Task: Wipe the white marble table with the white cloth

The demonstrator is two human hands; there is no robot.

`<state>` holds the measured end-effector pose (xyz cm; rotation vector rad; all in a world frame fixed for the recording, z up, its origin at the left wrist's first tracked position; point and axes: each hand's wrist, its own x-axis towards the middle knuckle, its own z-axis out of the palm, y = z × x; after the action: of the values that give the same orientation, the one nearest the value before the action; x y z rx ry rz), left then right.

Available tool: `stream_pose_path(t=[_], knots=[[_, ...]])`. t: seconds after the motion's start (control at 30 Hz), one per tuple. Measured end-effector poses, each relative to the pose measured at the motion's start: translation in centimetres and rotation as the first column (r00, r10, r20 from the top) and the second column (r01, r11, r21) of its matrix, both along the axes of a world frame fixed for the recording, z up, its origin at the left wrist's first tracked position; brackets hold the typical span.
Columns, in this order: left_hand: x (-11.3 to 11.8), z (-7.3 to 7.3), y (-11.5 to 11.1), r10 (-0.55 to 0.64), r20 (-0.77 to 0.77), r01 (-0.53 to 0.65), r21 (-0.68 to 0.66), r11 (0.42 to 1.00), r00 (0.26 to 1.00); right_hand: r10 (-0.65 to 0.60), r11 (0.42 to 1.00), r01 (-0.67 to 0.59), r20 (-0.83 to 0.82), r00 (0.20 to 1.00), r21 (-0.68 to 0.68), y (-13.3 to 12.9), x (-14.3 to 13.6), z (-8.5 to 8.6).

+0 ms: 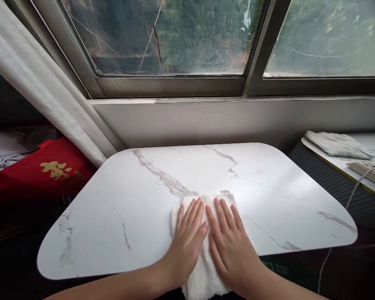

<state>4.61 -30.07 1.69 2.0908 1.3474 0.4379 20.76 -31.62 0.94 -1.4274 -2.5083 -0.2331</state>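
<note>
A white cloth (206,266) lies spread on the white marbled tabletop (150,216), its lower end reaching past the table's near edge. My left hand (189,241) rests flat on the cloth's left part, fingers stretched out and pointing away from me. Beside it, my right hand (229,243) presses flat on the right part of the cloth with its fingers spread. The two thumbs are close to each other over the middle of the cloth. Neither hand grips anything.
Behind the table are a wall and a window (175,87). At left hang a curtain (50,83) and a red bag (65,166). A second surface at right holds a folded cloth (339,145) and a power strip (368,173) with a cable.
</note>
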Motion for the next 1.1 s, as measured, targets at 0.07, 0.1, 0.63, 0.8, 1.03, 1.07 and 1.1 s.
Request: stream_pose_path(t=[0.07, 0.1, 0.63, 0.8, 1.03, 1.07, 1.1], knots=[[-0.6, -0.1, 0.7, -0.001, 0.001, 0.001, -0.013, 1.0, 1.0, 0.017, 0.996, -0.018, -0.003, 1.0, -0.09, 1.1, -0.5, 0.5], [-0.8, -0.2, 1.5, 0.004, -0.01, -0.004, -0.003, 1.0, 1.0, 0.017, 0.988, -0.017, -0.005, 1.0, -0.151, 2.1, -0.7, 0.7], [-1.9, -0.9, 28.5, 0.3, -0.152, -0.219, 0.401, 0.89, 0.942, -0.213, 0.977, 0.201, -0.225, 0.951, -0.075, 28.8, -6.5, 0.2], [-1.7, -1.2, 30.8, 0.311, -0.167, -0.216, 0.428, 0.878, 0.935, -0.221, 0.975, 0.211, -0.226, 0.949, -0.065, 30.9, -6.2, 0.2], [-1.5, -1.2, 29.1, 0.331, -0.162, -0.234, 0.433, 0.87, 0.93, -0.21, 0.977, 0.2, -0.204, 0.956, -0.07, 29.6, -6.0, 0.1], [-1.4, -1.1, 28.3, 0.334, -0.163, -0.239, 0.426, 0.873, 0.928, -0.209, 0.977, 0.198, -0.197, 0.958, -0.075, 29.0, -6.0, 0.1], [-1.4, -1.1, 27.4, 0.334, -0.167, -0.24, 0.419, 0.876, 0.927, -0.207, 0.977, 0.194, -0.187, 0.96, -0.083, 28.1, -5.9, 0.2]])
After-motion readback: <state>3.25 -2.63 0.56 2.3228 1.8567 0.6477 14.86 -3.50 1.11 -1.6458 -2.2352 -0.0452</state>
